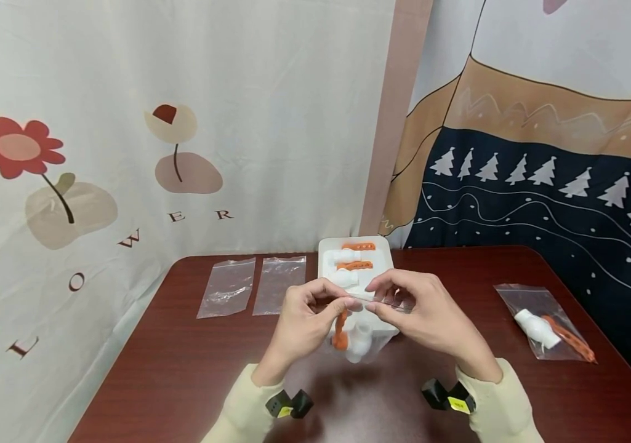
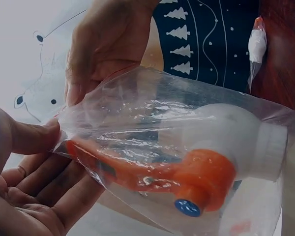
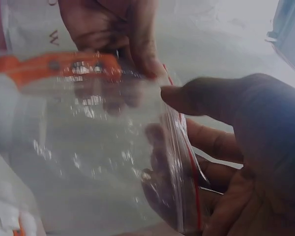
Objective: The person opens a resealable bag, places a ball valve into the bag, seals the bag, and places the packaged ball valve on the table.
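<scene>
In the head view a clear zip bag hangs between the left hand and the right hand, in front of a white tray. Inside it are a white valve-like part and an orange handle. The left wrist view shows the handle's orange end with a blue dot, beside the white body. The left thumb and fingers pinch the bag's top corner. In the right wrist view the right thumb and fingers grip the red-lined zip edge.
Two flat clear bags lie on the dark red table at left. White parts and orange handles lie in the tray. At right, another bag holds a white part and an orange handle.
</scene>
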`<state>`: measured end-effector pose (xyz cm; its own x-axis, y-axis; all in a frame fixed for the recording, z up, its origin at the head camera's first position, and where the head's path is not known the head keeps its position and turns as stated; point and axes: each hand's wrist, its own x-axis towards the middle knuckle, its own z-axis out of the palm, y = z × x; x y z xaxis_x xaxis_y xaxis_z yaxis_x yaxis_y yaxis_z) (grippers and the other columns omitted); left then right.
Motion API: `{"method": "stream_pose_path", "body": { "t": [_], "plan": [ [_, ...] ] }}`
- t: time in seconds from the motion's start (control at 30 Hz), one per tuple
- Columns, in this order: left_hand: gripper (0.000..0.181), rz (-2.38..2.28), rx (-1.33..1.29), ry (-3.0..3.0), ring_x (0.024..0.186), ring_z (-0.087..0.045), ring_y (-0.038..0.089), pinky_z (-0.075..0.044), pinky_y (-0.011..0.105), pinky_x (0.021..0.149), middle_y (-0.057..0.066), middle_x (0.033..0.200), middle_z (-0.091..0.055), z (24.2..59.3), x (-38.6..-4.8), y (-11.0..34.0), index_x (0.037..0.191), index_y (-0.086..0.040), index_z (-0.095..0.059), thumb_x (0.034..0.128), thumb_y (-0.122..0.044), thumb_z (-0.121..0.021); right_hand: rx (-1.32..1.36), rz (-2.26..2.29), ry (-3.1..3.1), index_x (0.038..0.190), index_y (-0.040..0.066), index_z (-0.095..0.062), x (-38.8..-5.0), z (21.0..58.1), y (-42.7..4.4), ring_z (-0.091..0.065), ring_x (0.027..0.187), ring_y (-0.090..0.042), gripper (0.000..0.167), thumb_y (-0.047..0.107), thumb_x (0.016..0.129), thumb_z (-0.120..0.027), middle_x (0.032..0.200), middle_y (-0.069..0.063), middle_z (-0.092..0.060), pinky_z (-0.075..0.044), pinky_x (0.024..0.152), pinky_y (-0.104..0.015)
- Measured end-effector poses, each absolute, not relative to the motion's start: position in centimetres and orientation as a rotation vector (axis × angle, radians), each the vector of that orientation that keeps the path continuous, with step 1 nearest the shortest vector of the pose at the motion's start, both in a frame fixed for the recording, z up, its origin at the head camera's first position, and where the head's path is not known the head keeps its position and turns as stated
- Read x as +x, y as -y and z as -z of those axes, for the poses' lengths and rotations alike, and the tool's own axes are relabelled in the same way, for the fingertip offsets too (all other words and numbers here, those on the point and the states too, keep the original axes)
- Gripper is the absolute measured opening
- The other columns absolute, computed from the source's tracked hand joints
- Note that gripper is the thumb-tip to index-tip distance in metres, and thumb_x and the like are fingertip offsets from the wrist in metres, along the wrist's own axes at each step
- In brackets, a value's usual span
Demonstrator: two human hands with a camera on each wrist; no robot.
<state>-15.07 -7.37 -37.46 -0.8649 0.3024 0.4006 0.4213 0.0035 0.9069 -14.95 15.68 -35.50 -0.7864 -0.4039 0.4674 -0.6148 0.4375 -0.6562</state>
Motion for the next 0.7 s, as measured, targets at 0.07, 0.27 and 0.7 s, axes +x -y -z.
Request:
{"method": "stream_pose_path", "body": {
  "t": [0.07, 0.27, 0.7],
  "plan": [
    [0.006, 2.005, -0.805, 2.156, 0.049, -0.059, 0.029, -0.051, 0.022, 0.051, 0.024, 0.079, -0.073, 37.5, -15.0, 7.3, 0.092, 0.0, -0.073, 0.093, -0.006, -0.074, 0.898, -1.277, 2.434, 0.098, 0.024, -0.073, -14.9, 35.6, -15.3, -0.059, 0.073, -0.005, 0.019, 0.011, 0.087, -0.082, 0.08, 0.014, -0.065, -0.053, 0.062, -0.025],
    [0.006, 1.982, -0.831, 2.194, 0.046, -0.054, 0.024, -0.047, 0.019, 0.051, 0.024, 0.081, -0.073, 37.4, -14.8, 7.2, 0.093, -0.003, -0.075, 0.0934, -0.008, -0.074, 0.946, -1.292, 2.39, 0.09, 0.024, -0.074, -14.9, 35.8, -14.6, -0.059, 0.073, -0.004, 0.014, 0.012, 0.089, -0.081, 0.081, 0.013, -0.067, -0.053, 0.065, -0.025],
    [0.007, 1.855, -0.898, 2.256, 0.072, -0.072, 0.021, -0.058, 0.023, 0.065, 0.01, 0.089, -0.077, 37.6, -15.0, 7.0, 0.095, -0.009, -0.074, 0.093, -0.015, -0.077, 0.966, -1.183, 2.331, 0.086, 0.024, -0.074, -14.7, 35.9, -14.5, -0.054, 0.07, -0.001, 0.019, 0.006, 0.087, -0.08, 0.078, 0.014, -0.065, -0.05, 0.06, -0.021]
  ]
}}
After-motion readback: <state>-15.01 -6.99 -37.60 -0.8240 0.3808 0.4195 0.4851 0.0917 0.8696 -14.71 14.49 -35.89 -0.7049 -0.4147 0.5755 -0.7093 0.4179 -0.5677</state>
